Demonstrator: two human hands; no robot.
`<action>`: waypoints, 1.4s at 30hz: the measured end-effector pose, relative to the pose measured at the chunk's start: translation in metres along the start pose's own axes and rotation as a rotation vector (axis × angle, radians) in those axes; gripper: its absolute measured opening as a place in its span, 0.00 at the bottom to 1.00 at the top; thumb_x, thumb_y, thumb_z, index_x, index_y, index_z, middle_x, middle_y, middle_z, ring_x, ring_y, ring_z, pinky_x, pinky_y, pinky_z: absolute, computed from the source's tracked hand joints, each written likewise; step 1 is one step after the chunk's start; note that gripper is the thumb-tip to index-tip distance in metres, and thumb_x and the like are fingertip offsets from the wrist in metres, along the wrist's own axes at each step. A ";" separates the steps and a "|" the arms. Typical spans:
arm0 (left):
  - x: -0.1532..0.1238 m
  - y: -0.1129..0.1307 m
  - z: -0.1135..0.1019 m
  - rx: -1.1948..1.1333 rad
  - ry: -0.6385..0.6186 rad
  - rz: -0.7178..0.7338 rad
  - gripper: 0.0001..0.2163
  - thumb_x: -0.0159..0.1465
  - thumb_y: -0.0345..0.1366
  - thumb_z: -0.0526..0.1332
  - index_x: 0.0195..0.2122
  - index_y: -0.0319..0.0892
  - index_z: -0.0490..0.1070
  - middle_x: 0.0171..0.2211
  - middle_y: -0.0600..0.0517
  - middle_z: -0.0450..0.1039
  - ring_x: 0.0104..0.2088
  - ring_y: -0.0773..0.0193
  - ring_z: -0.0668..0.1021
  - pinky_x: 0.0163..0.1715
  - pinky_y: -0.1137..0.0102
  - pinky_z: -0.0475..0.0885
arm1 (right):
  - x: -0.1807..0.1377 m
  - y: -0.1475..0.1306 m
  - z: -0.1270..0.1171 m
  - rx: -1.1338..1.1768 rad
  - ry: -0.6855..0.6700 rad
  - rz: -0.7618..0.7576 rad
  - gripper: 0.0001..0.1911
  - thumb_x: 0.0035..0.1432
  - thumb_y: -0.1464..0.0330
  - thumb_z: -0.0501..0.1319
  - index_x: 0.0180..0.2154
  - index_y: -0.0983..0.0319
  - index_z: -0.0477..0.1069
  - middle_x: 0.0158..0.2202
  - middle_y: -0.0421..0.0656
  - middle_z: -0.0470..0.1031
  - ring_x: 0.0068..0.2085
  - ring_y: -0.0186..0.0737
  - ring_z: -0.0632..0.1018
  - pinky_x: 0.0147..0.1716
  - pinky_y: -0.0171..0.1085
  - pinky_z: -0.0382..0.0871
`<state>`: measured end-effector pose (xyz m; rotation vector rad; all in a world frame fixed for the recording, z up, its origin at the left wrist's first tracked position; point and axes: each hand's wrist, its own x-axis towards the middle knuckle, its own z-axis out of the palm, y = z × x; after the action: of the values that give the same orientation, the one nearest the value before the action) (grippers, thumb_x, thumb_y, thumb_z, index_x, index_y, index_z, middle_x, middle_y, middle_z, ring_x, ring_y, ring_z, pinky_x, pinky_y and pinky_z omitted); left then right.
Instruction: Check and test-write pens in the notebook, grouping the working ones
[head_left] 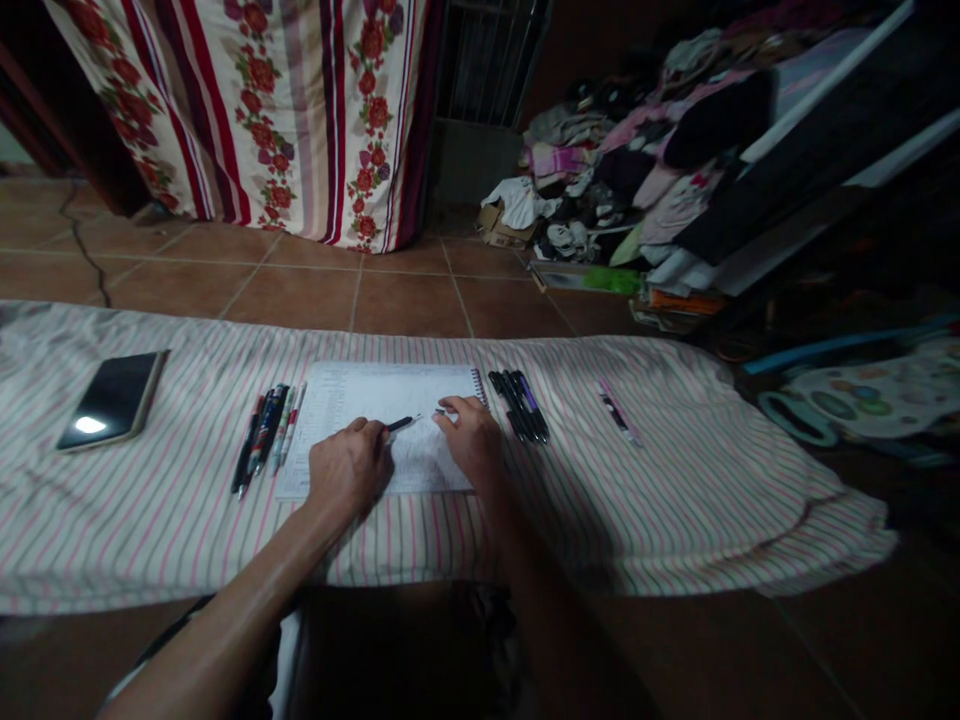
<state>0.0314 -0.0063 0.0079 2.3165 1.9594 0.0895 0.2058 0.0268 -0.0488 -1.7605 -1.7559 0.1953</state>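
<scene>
Over an open spiral notebook (409, 380) with writing on its page, my left hand (349, 462) is closed around a black pen (400, 424), whose pale tip points right. Just across from that tip, my right hand (472, 435) pinches a small dark piece (442, 410), too small to name. A narrow gap separates the piece from the pen. Left of the notebook lies a row of several pens (262, 430). Several black pens (519, 405), one with purple on it, lie close to the right of my right hand.
A striped cloth (697, 470) covers the work surface. A phone (112, 400) lies far left, and a pink and black pen (619, 412) lies alone at the right. Beyond are a floral curtain (262, 120), tiled floor (300, 290) and a heap of clothes (600, 170).
</scene>
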 end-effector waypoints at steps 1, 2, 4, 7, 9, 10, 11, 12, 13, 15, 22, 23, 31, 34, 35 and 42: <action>0.000 0.000 0.000 0.001 -0.004 0.004 0.15 0.65 0.39 0.45 0.38 0.44 0.70 0.36 0.50 0.74 0.32 0.60 0.77 0.22 0.71 0.58 | 0.000 0.002 0.000 0.032 -0.005 -0.003 0.09 0.53 0.68 0.59 0.38 0.60 0.73 0.36 0.45 0.73 0.33 0.37 0.72 0.39 0.36 0.64; 0.000 0.001 0.000 0.002 -0.006 0.007 0.15 0.65 0.40 0.45 0.38 0.44 0.70 0.36 0.50 0.74 0.32 0.60 0.77 0.22 0.71 0.58 | -0.001 0.004 -0.001 0.060 -0.014 -0.007 0.10 0.53 0.69 0.59 0.39 0.61 0.73 0.37 0.45 0.73 0.32 0.36 0.72 0.39 0.36 0.64; 0.000 0.001 -0.001 0.002 -0.006 0.011 0.15 0.65 0.40 0.45 0.38 0.44 0.70 0.36 0.50 0.74 0.32 0.60 0.77 0.22 0.71 0.59 | -0.003 0.007 -0.003 0.094 -0.032 -0.020 0.12 0.52 0.70 0.59 0.40 0.61 0.73 0.37 0.45 0.72 0.31 0.36 0.72 0.39 0.36 0.65; 0.000 0.002 0.000 0.009 -0.013 0.012 0.16 0.65 0.40 0.44 0.38 0.43 0.71 0.37 0.50 0.74 0.32 0.61 0.77 0.23 0.71 0.59 | -0.006 0.008 -0.006 0.121 -0.042 -0.038 0.13 0.52 0.71 0.59 0.41 0.61 0.73 0.38 0.45 0.72 0.31 0.36 0.72 0.39 0.37 0.66; 0.000 0.002 0.000 0.012 -0.010 0.017 0.16 0.65 0.41 0.45 0.38 0.43 0.71 0.36 0.50 0.74 0.32 0.61 0.77 0.23 0.71 0.59 | -0.008 0.008 -0.008 0.132 -0.042 -0.045 0.14 0.52 0.71 0.59 0.42 0.61 0.73 0.38 0.45 0.71 0.30 0.35 0.72 0.38 0.37 0.66; 0.000 0.002 0.001 0.012 -0.005 0.019 0.16 0.65 0.41 0.45 0.38 0.44 0.71 0.36 0.50 0.74 0.32 0.61 0.77 0.23 0.71 0.59 | -0.009 0.008 -0.008 0.139 -0.047 -0.049 0.14 0.52 0.71 0.59 0.42 0.61 0.72 0.38 0.45 0.71 0.29 0.35 0.72 0.38 0.37 0.66; 0.000 0.001 0.002 0.012 0.003 0.022 0.16 0.65 0.40 0.45 0.37 0.44 0.71 0.35 0.50 0.74 0.32 0.61 0.77 0.23 0.71 0.59 | -0.009 0.008 -0.009 0.145 -0.053 -0.052 0.14 0.52 0.71 0.59 0.43 0.61 0.72 0.39 0.45 0.71 0.29 0.34 0.72 0.38 0.36 0.67; 0.000 0.001 0.003 0.012 0.009 0.027 0.16 0.65 0.40 0.45 0.37 0.44 0.71 0.35 0.50 0.74 0.32 0.61 0.77 0.23 0.71 0.60 | -0.009 0.008 -0.009 0.149 -0.058 -0.053 0.14 0.52 0.71 0.59 0.43 0.61 0.72 0.39 0.45 0.71 0.28 0.34 0.72 0.38 0.36 0.67; 0.000 0.001 0.004 0.014 0.015 0.031 0.16 0.65 0.40 0.45 0.37 0.44 0.71 0.35 0.50 0.74 0.31 0.60 0.77 0.22 0.71 0.60 | -0.009 0.008 -0.009 0.152 -0.062 -0.055 0.14 0.52 0.70 0.59 0.42 0.61 0.72 0.39 0.45 0.71 0.28 0.34 0.72 0.38 0.36 0.67; 0.000 0.000 0.005 0.021 0.028 0.038 0.16 0.65 0.41 0.45 0.37 0.44 0.71 0.34 0.50 0.74 0.31 0.59 0.77 0.22 0.70 0.59 | -0.009 0.008 -0.010 0.159 -0.061 -0.056 0.13 0.52 0.70 0.59 0.42 0.62 0.72 0.39 0.45 0.70 0.28 0.33 0.71 0.38 0.36 0.67; -0.001 -0.001 0.005 0.015 0.010 0.046 0.15 0.65 0.41 0.46 0.37 0.45 0.72 0.34 0.50 0.73 0.33 0.61 0.76 0.23 0.71 0.60 | -0.010 0.002 -0.011 0.235 -0.046 -0.060 0.12 0.53 0.69 0.59 0.40 0.60 0.74 0.38 0.44 0.70 0.28 0.33 0.71 0.35 0.35 0.68; -0.001 -0.002 0.005 0.015 0.010 0.050 0.15 0.65 0.41 0.46 0.38 0.45 0.72 0.34 0.50 0.73 0.34 0.61 0.76 0.23 0.71 0.60 | -0.011 0.001 -0.011 0.248 -0.054 -0.071 0.11 0.53 0.69 0.59 0.40 0.59 0.74 0.37 0.44 0.70 0.29 0.33 0.71 0.34 0.35 0.68; -0.001 -0.008 0.011 0.045 0.107 0.157 0.15 0.65 0.41 0.46 0.36 0.47 0.72 0.31 0.50 0.72 0.35 0.59 0.73 0.27 0.70 0.62 | -0.014 -0.005 -0.012 0.256 -0.130 -0.181 0.11 0.54 0.72 0.59 0.39 0.58 0.76 0.38 0.45 0.70 0.38 0.38 0.73 0.39 0.36 0.68; -0.001 -0.009 0.012 0.043 0.116 0.178 0.15 0.65 0.41 0.46 0.36 0.47 0.72 0.31 0.51 0.73 0.35 0.59 0.72 0.27 0.69 0.61 | -0.015 -0.007 -0.011 0.262 -0.140 -0.202 0.09 0.53 0.72 0.60 0.37 0.59 0.76 0.38 0.44 0.70 0.38 0.37 0.73 0.41 0.36 0.68; -0.001 -0.010 0.012 0.042 0.116 0.183 0.15 0.65 0.41 0.46 0.36 0.47 0.72 0.31 0.51 0.73 0.35 0.59 0.72 0.27 0.69 0.61 | -0.015 -0.008 -0.011 0.261 -0.140 -0.206 0.09 0.53 0.72 0.60 0.36 0.59 0.77 0.38 0.44 0.70 0.38 0.37 0.73 0.41 0.36 0.68; -0.001 -0.009 0.011 0.057 0.121 0.222 0.16 0.66 0.39 0.46 0.36 0.46 0.73 0.30 0.50 0.73 0.35 0.58 0.71 0.31 0.67 0.62 | -0.016 -0.008 -0.010 0.264 -0.117 -0.235 0.08 0.55 0.72 0.58 0.32 0.60 0.77 0.37 0.45 0.70 0.37 0.36 0.73 0.41 0.36 0.68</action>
<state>0.0233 -0.0063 -0.0044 2.6162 1.7683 0.1984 0.2029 0.0082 -0.0418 -1.3686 -1.9055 0.4168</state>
